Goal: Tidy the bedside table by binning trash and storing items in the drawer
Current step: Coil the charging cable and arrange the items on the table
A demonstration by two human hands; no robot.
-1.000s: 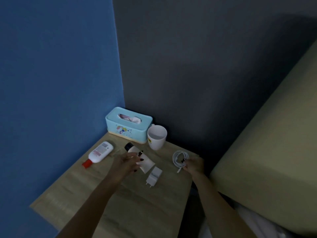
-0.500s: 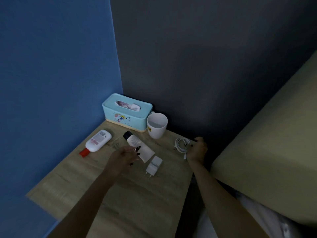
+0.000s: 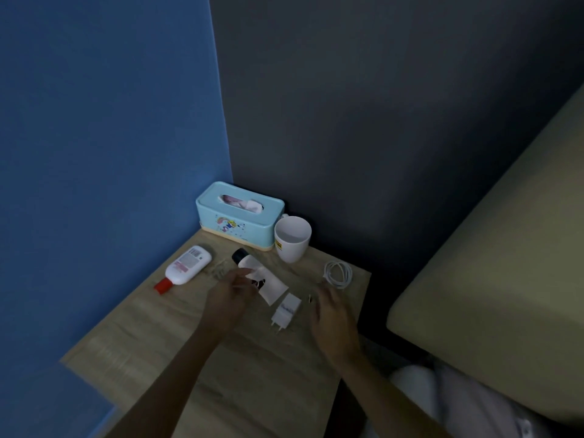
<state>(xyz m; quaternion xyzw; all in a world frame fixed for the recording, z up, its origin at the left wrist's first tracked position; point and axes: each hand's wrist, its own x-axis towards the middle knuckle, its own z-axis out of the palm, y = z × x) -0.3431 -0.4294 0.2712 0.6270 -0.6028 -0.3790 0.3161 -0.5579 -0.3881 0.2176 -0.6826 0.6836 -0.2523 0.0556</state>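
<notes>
On the wooden bedside table lie a white tube with a black cap, a white bottle with a red cap, a white charger plug and a coiled white cable. My left hand hovers over the tube's near side, its fingers loosely curled and their tips touching the tube. My right hand is blurred, just right of the plug and short of the cable, with relaxed fingers that hold nothing. A small dark item lies between the plug and my right hand.
A light blue tissue box and a white mug stand at the back by the walls. A clear wrapper lies between the bottle and the tube. A bed with a beige mattress borders the table's right side.
My right hand left the cable at the table's right edge and moved nearer to the plug; the cable stays on the table. My left hand shifted forward onto the tube.
</notes>
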